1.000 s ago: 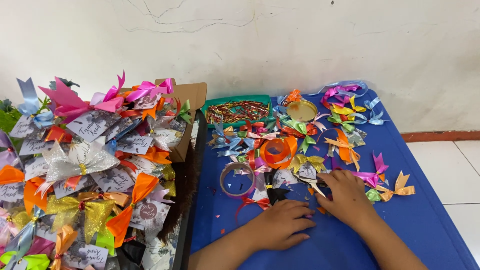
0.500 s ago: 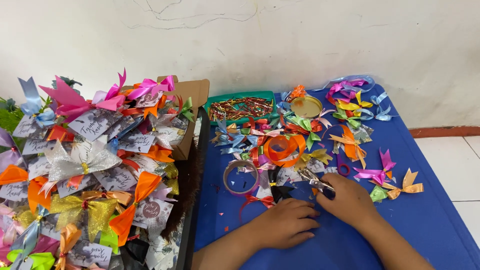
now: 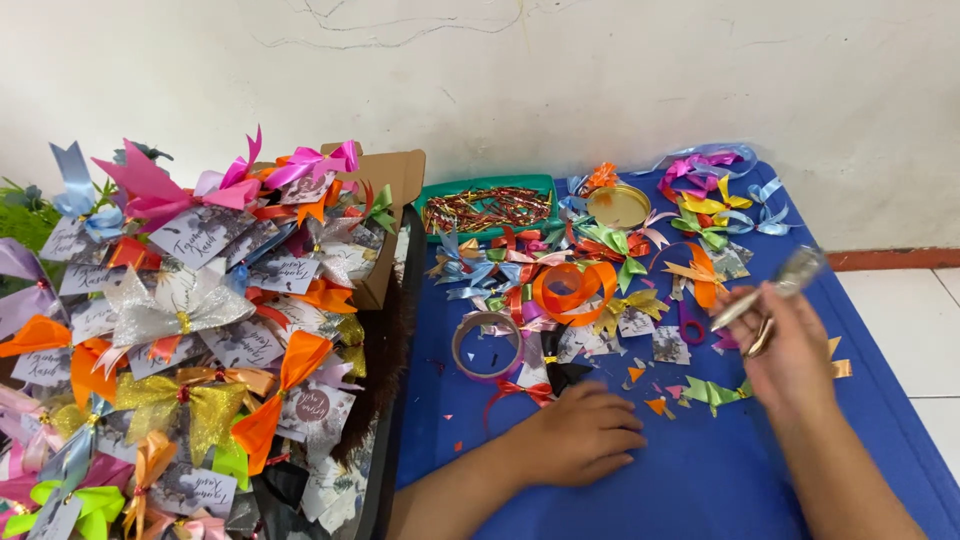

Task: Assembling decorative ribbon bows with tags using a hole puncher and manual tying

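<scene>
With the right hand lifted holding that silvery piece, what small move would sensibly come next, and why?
Probably bring the right hand down toward the left hand. The right one holds a silvery ribbon piece above the blue table, while the left lies flat by a red-and-black bow, apparently ready to join it.

Small white-and-grey paper tags (image 3: pixel 205 232) with dark script hang among bows piled around a brown cardboard box (image 3: pixel 395 200) at left.

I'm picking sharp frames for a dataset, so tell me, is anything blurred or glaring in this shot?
Head view: the right hand and the silvery thing it holds are motion-smeared; the left hand, flat on the blue table, is sharp; the gold lid shows mild sheen; light is soft and even, shadows faint.
</scene>
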